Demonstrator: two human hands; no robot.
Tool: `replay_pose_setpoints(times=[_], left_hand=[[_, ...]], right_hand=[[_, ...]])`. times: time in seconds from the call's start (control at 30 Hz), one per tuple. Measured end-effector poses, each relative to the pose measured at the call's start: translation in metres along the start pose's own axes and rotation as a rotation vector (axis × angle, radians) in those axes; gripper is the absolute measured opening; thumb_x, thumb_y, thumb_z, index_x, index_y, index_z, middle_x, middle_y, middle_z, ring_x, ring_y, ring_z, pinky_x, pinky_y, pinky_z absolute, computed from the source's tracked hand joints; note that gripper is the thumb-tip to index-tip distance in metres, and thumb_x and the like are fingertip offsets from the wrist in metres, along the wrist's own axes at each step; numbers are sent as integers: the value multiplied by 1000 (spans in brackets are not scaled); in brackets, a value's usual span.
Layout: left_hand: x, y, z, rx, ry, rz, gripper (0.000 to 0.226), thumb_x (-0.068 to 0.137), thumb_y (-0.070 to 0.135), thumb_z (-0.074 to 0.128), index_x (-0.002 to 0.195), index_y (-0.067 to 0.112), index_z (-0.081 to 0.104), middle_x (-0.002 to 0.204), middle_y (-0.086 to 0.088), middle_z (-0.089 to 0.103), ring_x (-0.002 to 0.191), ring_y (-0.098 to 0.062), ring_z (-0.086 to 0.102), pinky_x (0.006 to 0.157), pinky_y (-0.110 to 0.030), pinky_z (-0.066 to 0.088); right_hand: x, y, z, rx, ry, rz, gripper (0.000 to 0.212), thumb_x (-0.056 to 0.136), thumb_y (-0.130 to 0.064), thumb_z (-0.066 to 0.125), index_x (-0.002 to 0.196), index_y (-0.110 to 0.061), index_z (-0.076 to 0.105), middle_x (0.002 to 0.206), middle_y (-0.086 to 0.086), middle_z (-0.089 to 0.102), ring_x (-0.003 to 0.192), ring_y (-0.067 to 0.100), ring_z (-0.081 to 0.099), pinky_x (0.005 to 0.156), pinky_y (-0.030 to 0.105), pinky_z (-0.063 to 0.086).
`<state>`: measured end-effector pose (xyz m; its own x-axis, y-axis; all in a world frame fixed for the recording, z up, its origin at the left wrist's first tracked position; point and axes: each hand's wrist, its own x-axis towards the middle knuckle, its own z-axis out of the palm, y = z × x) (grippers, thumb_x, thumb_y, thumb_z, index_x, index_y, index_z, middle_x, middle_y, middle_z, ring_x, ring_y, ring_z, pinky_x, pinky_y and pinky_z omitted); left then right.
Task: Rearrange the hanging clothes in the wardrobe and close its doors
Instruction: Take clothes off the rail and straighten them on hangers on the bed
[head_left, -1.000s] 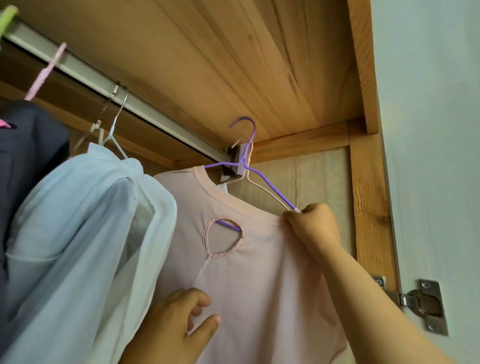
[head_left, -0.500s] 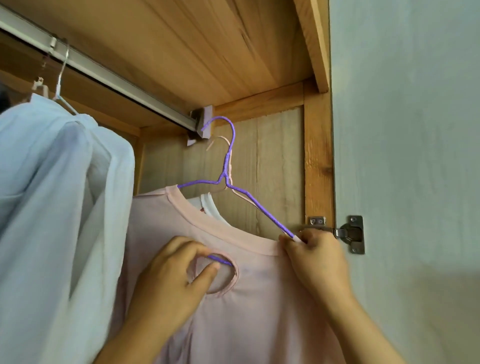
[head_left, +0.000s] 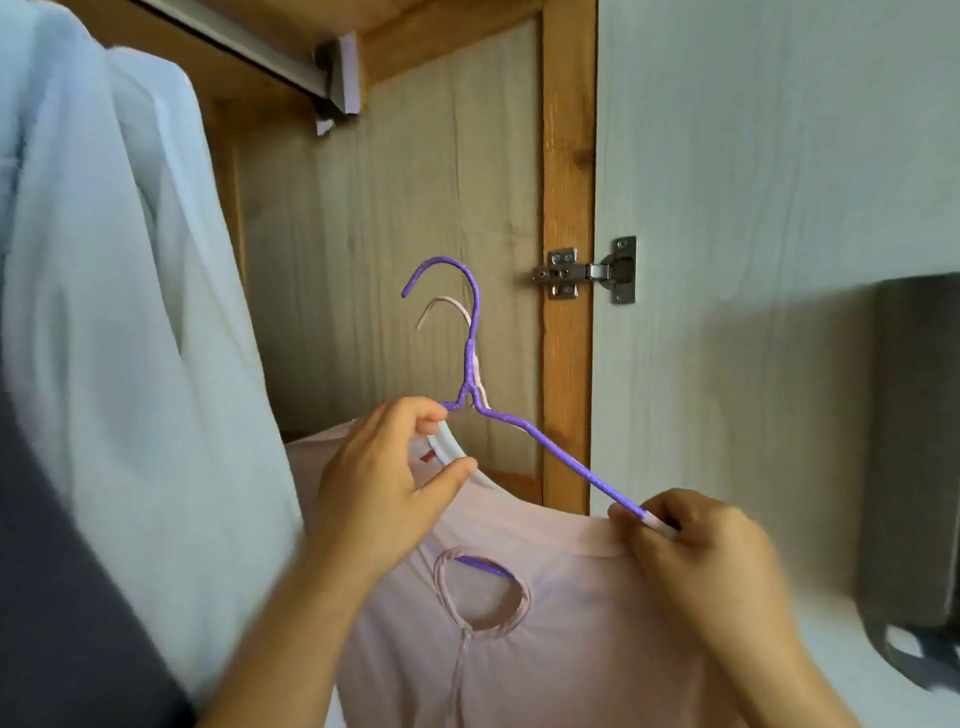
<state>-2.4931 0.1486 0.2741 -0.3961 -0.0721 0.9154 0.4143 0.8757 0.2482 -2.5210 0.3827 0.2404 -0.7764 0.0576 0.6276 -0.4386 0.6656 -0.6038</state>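
A pink top (head_left: 545, 623) on a purple hanger (head_left: 545, 441) fills the lower centre of the frame, held clear of the rail (head_left: 234, 39), which runs across the upper left. A second, pale pink hanger (head_left: 447, 304) sits just behind the purple one, their hooks close together, and a white neckline (head_left: 452, 452) shows behind the pink collar. The left hand (head_left: 384, 483) pinches the purple hanger near its neck, thumb and forefinger curled round the wire. The right hand (head_left: 711, 561) grips the hanger's right shoulder together with the top's collar. A pale blue garment (head_left: 119, 291) hangs at left, with dark cloth (head_left: 67, 597) below it. Behind stands the wardrobe's wooden frame (head_left: 569, 208), with a metal hinge (head_left: 587, 273) joining it to the open white door (head_left: 769, 182) at right.
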Motion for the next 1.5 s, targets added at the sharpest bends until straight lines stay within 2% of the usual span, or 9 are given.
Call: replay_pose_setpoints(times=[0.17, 0.3, 0.43, 0.63, 0.87, 0.97, 1.07, 1.23, 1.5], left_hand=[[-47, 17, 16, 73, -54, -58, 79, 49, 59, 82, 112, 20, 55, 108, 6, 49, 100, -16, 49, 76, -25, 44], [-74, 33, 34, -21, -540, -235, 78, 58, 59, 77, 125, 26, 56, 130, 11, 52, 115, -7, 48, 93, -27, 40], [-99, 55, 60, -206, -841, -278, 59, 63, 45, 83, 117, 35, 61, 112, 21, 63, 102, 5, 57, 84, -15, 43], [-132, 109, 113, -330, -1025, -152, 54, 44, 75, 70, 72, 34, 49, 61, 14, 47, 56, -5, 38, 55, -20, 33], [-168, 203, 168, -385, -1091, -15, 48, 61, 45, 82, 66, 22, 41, 55, 6, 45, 50, -7, 38, 48, -18, 33], [-185, 240, 185, -582, -1162, 49, 53, 51, 66, 73, 61, 27, 38, 49, 11, 42, 48, -8, 31, 48, -20, 30], [-202, 280, 205, -780, -1217, 125, 47, 55, 81, 53, 67, 36, 45, 51, 12, 42, 49, -8, 34, 49, -21, 27], [-225, 351, 232, -849, -1257, 270, 38, 80, 51, 64, 64, 26, 41, 55, 15, 50, 51, -10, 39, 50, -24, 29], [-259, 464, 254, -1073, -1315, 517, 30, 73, 44, 75, 66, 30, 50, 63, 11, 57, 62, -9, 53, 57, -21, 43]], right_hand=[[-69, 44, -34, -33, -69, 113, 18, 80, -38, 64, 64, -29, 60, 65, -4, 62, 72, 24, 56, 59, 31, 41], [-120, 81, -66, -60, -100, 225, 16, 77, -31, 69, 62, -27, 62, 57, -5, 61, 67, 21, 57, 59, 34, 45], [-156, 110, -100, -55, -116, 350, 17, 75, -33, 70, 59, -32, 63, 60, -16, 60, 64, 10, 56, 55, 27, 41], [-186, 162, -165, -13, -116, 472, 22, 77, -31, 71, 57, -25, 64, 48, -9, 52, 46, 6, 42, 46, 20, 30], [-222, 221, -248, -14, -166, 607, 16, 74, -24, 77, 63, -21, 66, 56, -6, 49, 55, 8, 44, 54, 24, 31], [-243, 233, -285, -167, -230, 656, 26, 70, -36, 76, 63, -15, 64, 55, -6, 45, 54, 4, 41, 55, 23, 31], [-270, 233, -312, -299, -135, 716, 36, 68, -33, 77, 54, -13, 51, 50, -10, 43, 51, 5, 40, 51, 19, 30], [-317, 225, -338, -229, 95, 800, 31, 69, -32, 77, 55, -22, 51, 54, -5, 41, 54, 4, 36, 54, 23, 28], [-397, 202, -374, -143, 493, 1047, 18, 63, -33, 75, 59, -22, 62, 56, -5, 44, 55, 8, 38, 55, 20, 27]])
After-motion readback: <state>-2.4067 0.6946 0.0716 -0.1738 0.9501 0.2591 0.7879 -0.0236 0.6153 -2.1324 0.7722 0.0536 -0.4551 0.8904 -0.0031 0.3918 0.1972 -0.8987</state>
